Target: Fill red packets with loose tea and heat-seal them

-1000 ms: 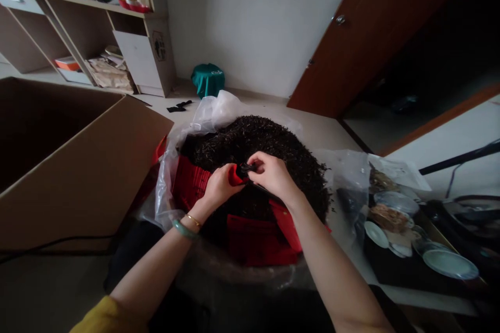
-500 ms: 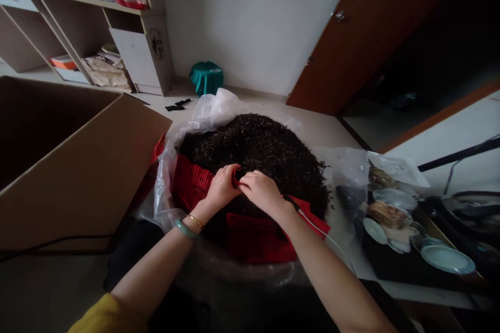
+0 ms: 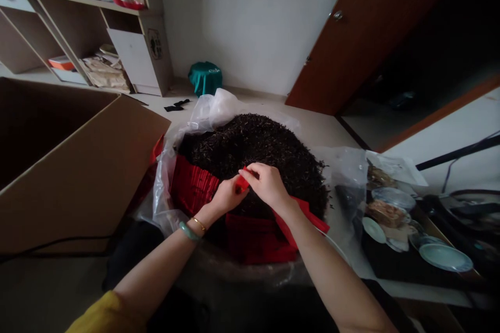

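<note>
your left hand [image 3: 228, 195] and right hand [image 3: 269, 184], both curled in, hold one red packet [image 3: 244, 181] over the dark heap [image 3: 265, 145], with one big box [image 3: 78, 177] close on the left and one green thing [image 3: 205, 79] by the wall [image 3: 253, 26].

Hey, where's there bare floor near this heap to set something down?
Pale floor looks bare between the round heap of dark shreds and the brown wooden door. It's crowded along the heap's near side, with flat red packets, and at right, with round pale dishes on a dark flat surface.
</note>
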A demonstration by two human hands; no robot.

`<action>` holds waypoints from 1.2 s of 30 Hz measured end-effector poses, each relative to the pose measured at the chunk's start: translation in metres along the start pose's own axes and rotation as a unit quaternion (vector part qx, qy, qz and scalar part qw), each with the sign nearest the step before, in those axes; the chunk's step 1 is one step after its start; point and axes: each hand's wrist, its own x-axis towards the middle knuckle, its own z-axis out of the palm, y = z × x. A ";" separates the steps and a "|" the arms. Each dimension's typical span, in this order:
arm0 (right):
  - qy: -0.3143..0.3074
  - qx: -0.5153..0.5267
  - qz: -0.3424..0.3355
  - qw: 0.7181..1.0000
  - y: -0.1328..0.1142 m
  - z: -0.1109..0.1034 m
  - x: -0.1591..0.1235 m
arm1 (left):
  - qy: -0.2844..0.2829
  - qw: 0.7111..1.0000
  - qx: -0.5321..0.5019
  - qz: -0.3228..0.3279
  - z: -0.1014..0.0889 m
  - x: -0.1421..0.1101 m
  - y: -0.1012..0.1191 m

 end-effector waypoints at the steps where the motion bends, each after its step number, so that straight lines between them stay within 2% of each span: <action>1: -0.009 -0.005 -0.010 1.000 0.000 -0.004 0.000 | 0.006 1.000 -0.021 -0.007 0.000 0.001 0.000; 3: -0.025 -0.003 -0.033 0.999 0.000 -0.014 -0.001 | -0.007 0.995 -0.099 -0.031 -0.001 0.002 0.002; 4: -0.032 0.002 -0.042 0.999 0.001 -0.020 -0.001 | -0.033 0.986 -0.155 -0.048 -0.002 0.003 0.003; 7: -0.047 0.000 -0.055 0.997 0.004 -0.035 -0.001 | -0.137 0.939 -0.302 -0.095 -0.005 0.005 0.007; 9: -0.068 -0.016 -0.056 0.996 0.004 -0.040 0.000 | -0.168 0.917 -0.344 -0.112 -0.007 0.004 0.008; 13: -0.167 -0.069 -0.040 0.983 -0.002 -0.040 0.001 | -0.169 0.914 -0.347 -0.126 -0.006 0.002 0.008; 15: -0.163 -0.079 -0.037 0.983 -0.003 -0.039 -0.001 | -0.158 0.917 -0.342 -0.130 -0.007 0.003 0.009; 18: -0.085 -0.057 -0.052 0.993 0.000 -0.041 -0.004 | -0.143 0.916 -0.348 -0.143 -0.010 0.004 0.011; 19: -0.075 -0.055 -0.055 0.994 0.001 -0.042 -0.004 | -0.143 0.914 -0.351 -0.145 -0.011 0.004 0.012; 20: -0.083 -0.061 -0.055 0.993 0.002 -0.043 -0.005 | -0.147 0.913 -0.352 -0.145 -0.012 0.004 0.013; 24: -0.181 -0.104 -0.029 0.977 0.003 -0.043 -0.003 | -0.170 0.918 -0.334 -0.127 -0.012 0.004 0.012; 27: -0.199 -0.110 -0.017 0.974 0.003 -0.040 -0.003 | -0.161 0.924 -0.329 -0.110 -0.012 0.003 0.011; 29: -0.184 -0.094 -0.025 0.978 0.005 -0.037 -0.005 | -0.152 0.920 -0.345 -0.110 -0.013 0.004 0.013; 31: -0.137 -0.059 -0.041 0.988 0.010 -0.034 -0.007 | -0.155 0.908 -0.369 -0.123 -0.014 0.003 0.016; 33: -0.059 -0.015 -0.047 0.997 0.014 -0.030 -0.010 | -0.169 0.894 -0.390 -0.144 -0.015 0.003 0.019; 36: 0.062 0.051 -0.010 0.997 0.021 -0.024 -0.014 | -0.175 0.877 -0.414 -0.167 -0.017 0.001 0.024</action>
